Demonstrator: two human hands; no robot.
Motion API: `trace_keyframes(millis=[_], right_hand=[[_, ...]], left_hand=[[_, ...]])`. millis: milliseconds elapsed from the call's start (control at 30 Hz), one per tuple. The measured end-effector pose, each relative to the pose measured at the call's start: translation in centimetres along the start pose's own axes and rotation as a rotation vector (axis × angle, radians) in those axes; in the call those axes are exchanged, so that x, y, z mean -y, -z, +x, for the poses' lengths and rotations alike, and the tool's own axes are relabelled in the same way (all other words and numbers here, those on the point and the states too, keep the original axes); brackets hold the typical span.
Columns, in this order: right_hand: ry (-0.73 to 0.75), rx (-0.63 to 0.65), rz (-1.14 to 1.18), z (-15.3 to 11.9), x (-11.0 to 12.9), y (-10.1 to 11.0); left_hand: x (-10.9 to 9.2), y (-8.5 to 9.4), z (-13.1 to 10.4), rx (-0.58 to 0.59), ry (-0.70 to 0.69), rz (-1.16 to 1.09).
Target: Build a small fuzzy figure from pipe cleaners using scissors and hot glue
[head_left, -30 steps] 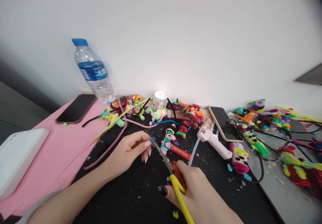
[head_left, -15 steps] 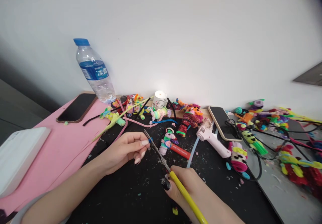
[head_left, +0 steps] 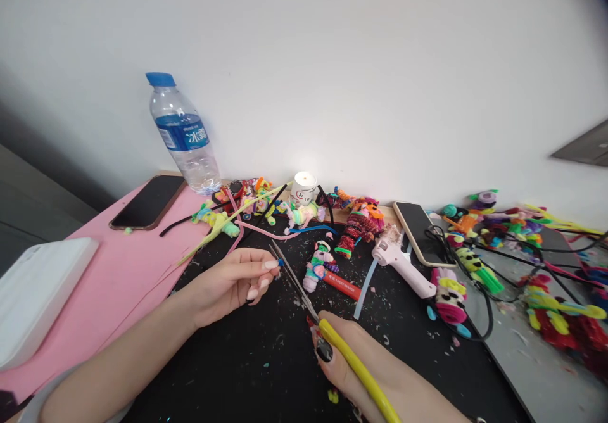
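Observation:
My left hand [head_left: 232, 282] is closed in a pinch on a small blue fuzzy piece [head_left: 280, 263], which peeks out past the thumb and fingertips. In my right hand [head_left: 380, 363] is a pair of scissors [head_left: 351, 359] with yellow handles. Their blades are slightly parted and point up and left, with the tips right beside the blue piece. Whether a blade touches it I cannot tell. Just beyond the blades lies a small multicoloured pipe-cleaner figure [head_left: 317, 270], resting by a red strip with printed digits [head_left: 342, 285].
Behind stand a water bottle [head_left: 183, 138] and a white paper cup [head_left: 304, 185]. A glue gun [head_left: 403, 263] and a pale-edged phone [head_left: 420, 230] lie right of centre. Left are another phone [head_left: 148, 201] and a white box [head_left: 45, 296] on pink sheets [head_left: 128, 271]. Fuzzy figures [head_left: 475, 268] crowd the right.
The scissor blades have spread a little, and the right hand has turned slightly. My left hand, still pinching the blue piece, has shifted marginally. The view has moved a touch.

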State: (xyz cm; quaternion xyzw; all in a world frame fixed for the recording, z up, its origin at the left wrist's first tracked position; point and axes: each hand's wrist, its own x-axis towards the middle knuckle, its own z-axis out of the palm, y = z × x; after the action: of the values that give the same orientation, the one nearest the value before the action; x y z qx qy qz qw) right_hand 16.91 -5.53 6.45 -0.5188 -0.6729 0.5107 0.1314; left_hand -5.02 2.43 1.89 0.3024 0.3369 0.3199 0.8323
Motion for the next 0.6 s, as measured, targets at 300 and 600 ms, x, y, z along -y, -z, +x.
trace_keyframes(millis=[300, 600], right_hand=[[-0.112, -0.024, -0.025, 0.33, 0.28, -0.22], [-0.132, 0.004, 0.069, 0.83, -0.06, -0.32]], left_hand=[[-0.01, -0.01, -0.12, -0.031, 0.000, 0.020], [0.00, 0.04, 0.03, -0.082, 0.039, 0.021]])
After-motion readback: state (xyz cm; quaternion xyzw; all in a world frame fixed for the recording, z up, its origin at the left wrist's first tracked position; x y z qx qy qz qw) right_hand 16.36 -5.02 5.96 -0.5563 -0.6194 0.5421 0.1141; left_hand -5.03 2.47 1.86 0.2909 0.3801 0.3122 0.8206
